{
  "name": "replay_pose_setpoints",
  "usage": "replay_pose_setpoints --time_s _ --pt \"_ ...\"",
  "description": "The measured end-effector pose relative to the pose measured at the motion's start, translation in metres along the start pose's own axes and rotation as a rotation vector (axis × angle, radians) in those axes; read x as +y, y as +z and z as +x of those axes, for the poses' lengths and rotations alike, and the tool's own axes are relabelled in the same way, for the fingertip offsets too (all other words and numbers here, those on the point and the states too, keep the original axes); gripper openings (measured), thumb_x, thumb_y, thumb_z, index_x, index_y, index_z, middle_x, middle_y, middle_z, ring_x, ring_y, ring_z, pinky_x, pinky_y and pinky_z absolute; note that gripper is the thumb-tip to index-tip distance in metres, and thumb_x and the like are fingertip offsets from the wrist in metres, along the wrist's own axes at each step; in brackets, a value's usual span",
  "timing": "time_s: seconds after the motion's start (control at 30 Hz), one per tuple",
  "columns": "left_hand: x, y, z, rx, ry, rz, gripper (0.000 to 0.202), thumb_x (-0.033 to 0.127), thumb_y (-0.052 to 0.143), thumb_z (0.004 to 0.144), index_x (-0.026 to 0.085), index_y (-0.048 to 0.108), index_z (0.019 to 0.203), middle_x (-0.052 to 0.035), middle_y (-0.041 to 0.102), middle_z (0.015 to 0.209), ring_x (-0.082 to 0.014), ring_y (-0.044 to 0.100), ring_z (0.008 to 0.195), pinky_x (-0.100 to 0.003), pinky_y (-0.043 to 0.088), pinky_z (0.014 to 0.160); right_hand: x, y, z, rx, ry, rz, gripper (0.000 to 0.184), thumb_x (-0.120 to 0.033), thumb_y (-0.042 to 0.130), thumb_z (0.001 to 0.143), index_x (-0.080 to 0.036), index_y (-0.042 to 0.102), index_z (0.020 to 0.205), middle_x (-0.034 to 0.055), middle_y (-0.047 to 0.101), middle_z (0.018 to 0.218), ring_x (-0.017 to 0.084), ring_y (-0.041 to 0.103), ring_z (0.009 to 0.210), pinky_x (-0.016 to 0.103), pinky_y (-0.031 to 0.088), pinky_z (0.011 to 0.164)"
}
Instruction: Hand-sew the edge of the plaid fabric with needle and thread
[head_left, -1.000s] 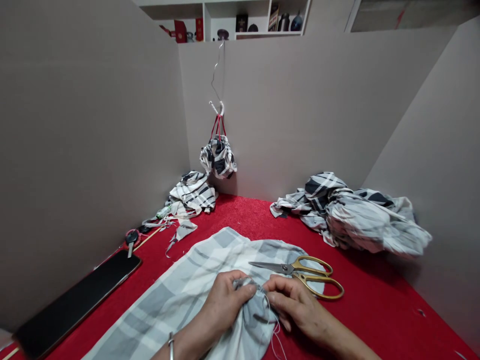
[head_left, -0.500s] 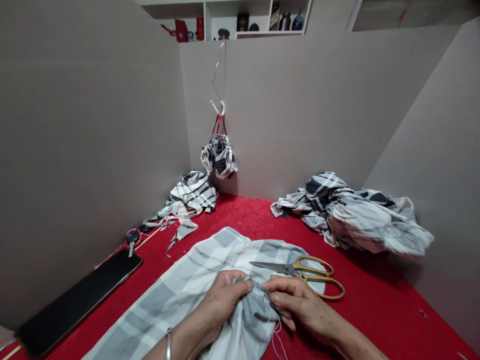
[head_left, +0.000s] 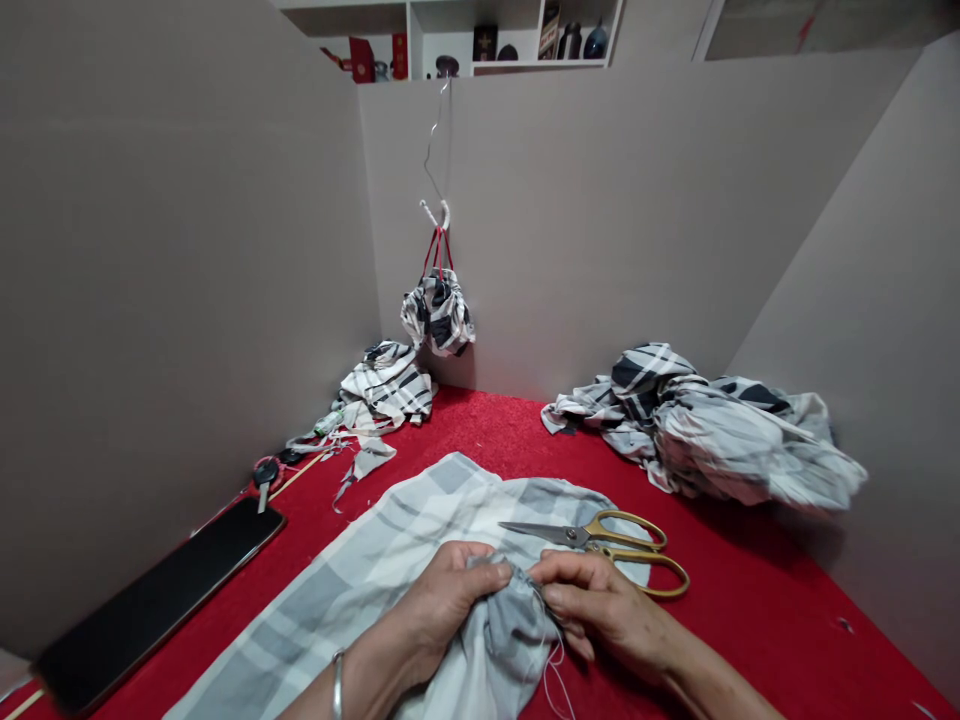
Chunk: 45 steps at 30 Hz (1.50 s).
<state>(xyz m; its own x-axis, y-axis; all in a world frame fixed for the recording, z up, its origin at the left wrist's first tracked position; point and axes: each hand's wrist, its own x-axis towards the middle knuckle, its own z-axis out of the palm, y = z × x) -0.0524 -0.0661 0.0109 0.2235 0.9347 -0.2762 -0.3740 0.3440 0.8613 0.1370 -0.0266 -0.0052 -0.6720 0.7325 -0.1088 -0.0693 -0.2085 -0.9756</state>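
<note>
A grey and white checked cloth (head_left: 390, 570) lies spread on the red table (head_left: 750, 620) in front of me. My left hand (head_left: 439, 605) is closed on a bunched fold of this cloth near its right end. My right hand (head_left: 600, 605) pinches the same gathered spot from the right, fingertips nearly touching those of the left. Thin white thread (head_left: 553, 672) hangs from the bunch below my right hand. Gold-handled scissors (head_left: 607, 540) lie shut on the cloth just beyond my right hand.
A black phone (head_left: 150, 600) lies at the left edge, with a key (head_left: 262, 478) beyond it. Checked cloth heaps sit at the back left (head_left: 386, 385) and the right (head_left: 712, 425). A cloth bundle (head_left: 439, 315) hangs from a hook on the back partition.
Both hands shifted slightly while working the gathered cloth; the bunch looks a little tighter and higher. Nothing else has moved.
</note>
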Motion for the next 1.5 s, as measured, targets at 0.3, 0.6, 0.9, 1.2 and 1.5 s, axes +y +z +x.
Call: replay_pose_setpoints --time_s 0.3,0.6,0.9,1.2,1.5 --pt "0.0017 0.0079 0.0015 0.093 0.022 0.06 0.022 0.025 0.074 0.058 0.012 0.06 0.067 0.0009 0.059 0.055 -0.0098 0.048 0.051 -0.021 0.035 0.052 0.0002 0.0043 0.001 0.016 -0.029 0.037 0.021 -0.033 0.065 0.077 -0.012 0.063 0.08 -0.0071 0.045 0.046 0.004 0.036 0.034 0.015 0.025 0.036" --pt "0.004 0.0031 0.0023 0.141 0.092 0.105 0.016 0.025 0.068 0.064 0.012 0.059 0.07 0.003 0.055 0.055 -0.0085 0.045 0.05 -0.02 0.033 0.051 -0.0033 0.004 0.0013 0.029 -0.04 0.022 0.027 -0.032 0.064 0.078 -0.007 0.066 0.088 -0.0056 0.045 0.046 0.003 0.034 0.036 0.016 0.021 0.036" --pt "0.0061 0.0043 0.0008 0.141 0.112 0.149 0.017 0.025 0.068 0.064 0.012 0.06 0.068 0.0031 0.054 0.055 -0.0086 0.044 0.051 -0.02 0.032 0.051 -0.0037 0.0032 0.0007 0.022 -0.04 -0.001 0.026 -0.031 0.063 0.078 -0.008 0.068 0.089 -0.0057 0.044 0.047 0.004 0.036 0.035 0.016 0.022 0.036" --pt "0.0063 0.0036 0.001 0.136 0.125 0.191 0.016 0.026 0.066 0.065 0.012 0.06 0.068 0.0031 0.053 0.055 -0.0088 0.042 0.052 -0.02 0.031 0.052 -0.0024 0.0031 0.0 0.032 -0.029 -0.031 0.028 -0.032 0.062 0.078 -0.008 0.067 0.091 -0.0067 0.043 0.045 0.004 0.035 0.034 0.017 0.02 0.037" --pt "0.0065 0.0031 0.0012 0.139 0.233 0.372 0.015 0.028 0.063 0.067 0.014 0.059 0.066 0.0019 0.054 0.057 -0.0115 0.044 0.055 -0.021 0.033 0.054 -0.0033 0.0058 -0.0007 0.049 -0.043 -0.15 0.028 -0.035 0.057 0.082 -0.01 0.065 0.091 -0.0068 0.044 0.047 0.005 0.035 0.035 0.017 0.022 0.036"
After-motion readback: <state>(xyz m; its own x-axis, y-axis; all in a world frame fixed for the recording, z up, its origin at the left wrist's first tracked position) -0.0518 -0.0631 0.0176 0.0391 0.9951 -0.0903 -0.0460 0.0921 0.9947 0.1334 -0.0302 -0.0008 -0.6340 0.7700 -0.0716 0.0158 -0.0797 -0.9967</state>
